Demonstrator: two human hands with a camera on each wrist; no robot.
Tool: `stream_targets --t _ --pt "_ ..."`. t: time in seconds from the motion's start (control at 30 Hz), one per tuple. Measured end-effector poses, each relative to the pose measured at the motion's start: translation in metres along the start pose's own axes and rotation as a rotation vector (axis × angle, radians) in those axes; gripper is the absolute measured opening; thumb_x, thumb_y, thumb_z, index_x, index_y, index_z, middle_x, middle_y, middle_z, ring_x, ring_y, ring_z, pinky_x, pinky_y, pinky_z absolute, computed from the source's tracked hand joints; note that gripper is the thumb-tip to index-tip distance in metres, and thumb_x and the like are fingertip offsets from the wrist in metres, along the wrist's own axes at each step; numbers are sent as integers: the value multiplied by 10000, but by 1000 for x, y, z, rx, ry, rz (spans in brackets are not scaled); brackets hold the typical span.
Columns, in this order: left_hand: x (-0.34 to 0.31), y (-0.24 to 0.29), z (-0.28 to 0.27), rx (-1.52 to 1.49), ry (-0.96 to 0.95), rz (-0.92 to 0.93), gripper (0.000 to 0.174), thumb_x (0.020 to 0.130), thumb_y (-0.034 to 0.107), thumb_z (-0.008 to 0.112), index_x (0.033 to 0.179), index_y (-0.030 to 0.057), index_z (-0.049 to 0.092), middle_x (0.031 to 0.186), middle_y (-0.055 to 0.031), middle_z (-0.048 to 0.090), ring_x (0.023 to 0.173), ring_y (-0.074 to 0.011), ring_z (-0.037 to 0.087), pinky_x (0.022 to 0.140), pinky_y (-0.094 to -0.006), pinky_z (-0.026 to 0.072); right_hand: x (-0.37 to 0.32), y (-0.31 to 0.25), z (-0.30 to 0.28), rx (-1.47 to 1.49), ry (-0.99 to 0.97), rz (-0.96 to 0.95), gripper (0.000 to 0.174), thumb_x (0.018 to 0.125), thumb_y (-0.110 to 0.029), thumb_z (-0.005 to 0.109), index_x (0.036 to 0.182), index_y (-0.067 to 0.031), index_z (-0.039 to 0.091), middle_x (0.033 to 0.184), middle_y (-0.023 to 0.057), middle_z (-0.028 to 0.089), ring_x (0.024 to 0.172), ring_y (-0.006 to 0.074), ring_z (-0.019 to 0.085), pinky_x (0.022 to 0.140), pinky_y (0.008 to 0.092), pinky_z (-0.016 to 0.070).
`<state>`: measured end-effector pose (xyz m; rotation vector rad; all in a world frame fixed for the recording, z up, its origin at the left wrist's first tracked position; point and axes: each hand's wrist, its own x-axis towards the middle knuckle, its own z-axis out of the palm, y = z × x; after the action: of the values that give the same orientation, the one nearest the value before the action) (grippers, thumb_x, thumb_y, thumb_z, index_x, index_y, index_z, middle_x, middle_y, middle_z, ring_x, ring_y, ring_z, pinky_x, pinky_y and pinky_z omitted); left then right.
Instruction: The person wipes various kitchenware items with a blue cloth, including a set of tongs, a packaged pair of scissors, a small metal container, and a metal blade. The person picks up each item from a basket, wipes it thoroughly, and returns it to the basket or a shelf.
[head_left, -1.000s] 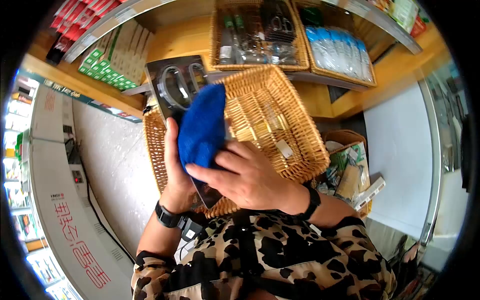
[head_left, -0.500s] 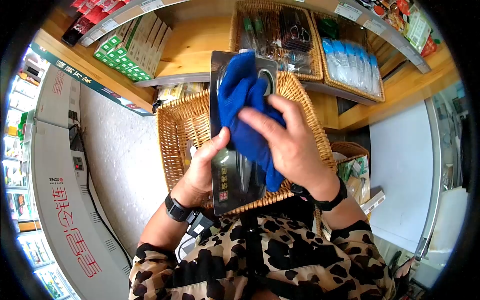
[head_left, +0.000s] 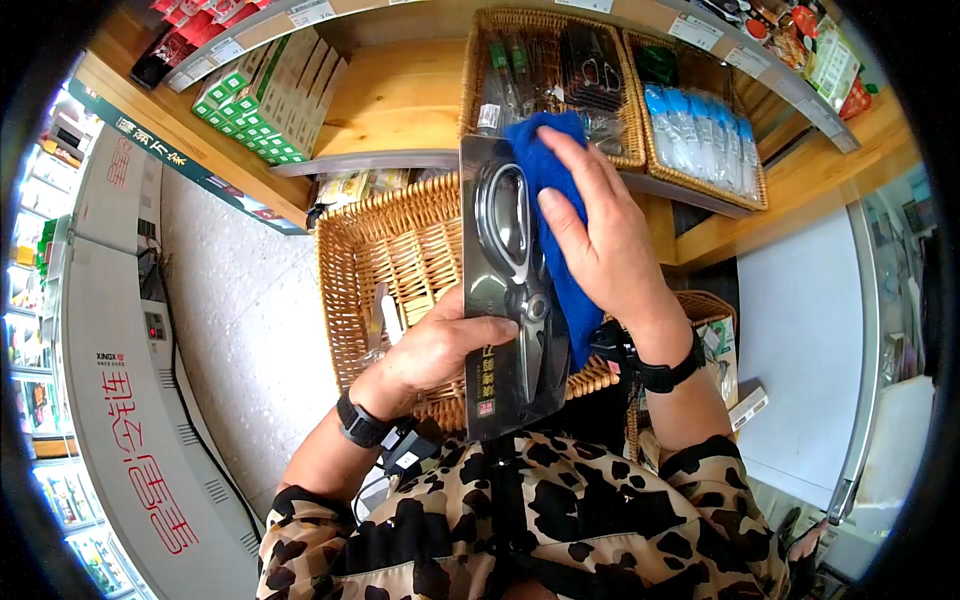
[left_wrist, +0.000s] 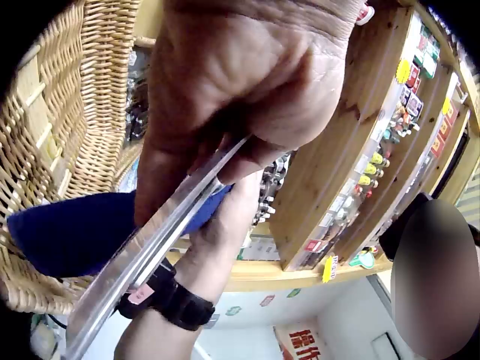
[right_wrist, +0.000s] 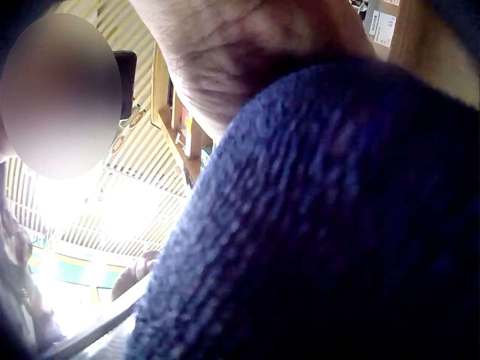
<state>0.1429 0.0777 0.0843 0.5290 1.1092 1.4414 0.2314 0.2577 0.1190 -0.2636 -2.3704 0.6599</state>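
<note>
My left hand (head_left: 440, 345) grips a flat black pack of scissors (head_left: 530, 330) by its left side, with the thumb on the clear front. The pack stands nearly upright, its scissor handles at the top. My right hand (head_left: 610, 235) holds a blue cloth (head_left: 572, 280) along the pack's right edge, thumb and fingers spread over the fabric. In the left wrist view the pack (left_wrist: 161, 244) shows edge-on, with the cloth (left_wrist: 71, 232) beyond it. The cloth (right_wrist: 322, 217) fills much of the right wrist view.
A wicker basket (head_left: 335, 290) lies beneath the hands with a few small items inside. On the shelf behind are green-and-white boxes (head_left: 270, 100) and two wicker baskets of packaged goods, one with blue-capped packs (head_left: 700, 135). A white freezer (head_left: 150, 420) stands at left.
The cloth has moved off the pack's front to its right edge, uncovering the scissors. The pack has shifted right in the head view, and my left thumb now lies further across its front.
</note>
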Motion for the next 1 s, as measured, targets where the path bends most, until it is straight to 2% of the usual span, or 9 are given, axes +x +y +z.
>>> stream_targets --t 0.07,0.17,0.2,0.43,0.47,0.57,0.73,0.87,1.0 --pt "0 2 2 -139 27 14 414 801 -49 545 1211 -14 500 1093 -103 614 952 -200 612 854 -341 504 -4 7 5 60 63 60 425 936 -206 478 1298 4 401 1115 254 551 1012 394 561 840 453 464" --pt "1 9 1 -263 47 63 322 867 -5 505 1188 -18 514 1067 -103 621 936 -192 626 841 -319 521 -17 -9 3 128 -66 261 440 943 -210 466 1294 41 383 1054 282 562 945 405 584 812 455 478" --pt "2 13 -1 -290 64 95 316 872 1 499 1186 -25 513 1066 -113 621 924 -197 634 828 -320 530 -24 -10 5 48 -123 212 458 950 -215 455 1293 73 361 1007 299 571 886 399 601 781 446 490" --pt "5 16 -31 -432 70 160 278 917 102 477 1137 -58 535 1059 -153 634 895 -230 655 796 -336 552 -60 -27 6 -240 -226 -47 504 886 -154 551 1359 -80 393 1033 185 499 883 322 555 723 407 501" --pt "7 17 -26 -425 179 211 286 896 177 520 1071 -33 601 950 -140 679 850 -220 669 796 -348 544 -67 -28 11 -225 -247 -87 529 854 -109 566 1359 -109 410 1049 174 454 890 316 528 740 392 499" --pt "12 16 -32 -500 207 294 288 907 180 502 1083 -29 593 990 -139 672 863 -227 666 819 -353 535 -77 -47 9 -196 -351 -112 573 769 -21 608 1318 -136 494 1101 167 416 958 321 503 840 401 466" --pt "12 21 -50 -468 207 403 360 938 253 483 1177 -13 522 1094 -140 635 956 -237 637 871 -372 508 -80 -38 0 -39 -563 -138 509 748 11 603 1220 -177 587 1069 119 489 985 288 520 854 365 473" --pt "11 20 -36 -315 266 417 427 949 309 472 1228 -15 477 1151 -143 603 1022 -247 605 926 -389 469 -61 -42 -15 35 -284 -154 513 740 -38 636 1239 -115 544 1079 122 474 899 272 523 787 339 500" --pt "12 12 -6 -445 211 294 605 941 539 370 1281 48 469 1180 -114 588 1012 -236 596 916 -396 469 -40 -63 1 -54 -258 -251 526 770 -56 610 1281 -54 485 1085 142 467 927 260 502 793 327 491"
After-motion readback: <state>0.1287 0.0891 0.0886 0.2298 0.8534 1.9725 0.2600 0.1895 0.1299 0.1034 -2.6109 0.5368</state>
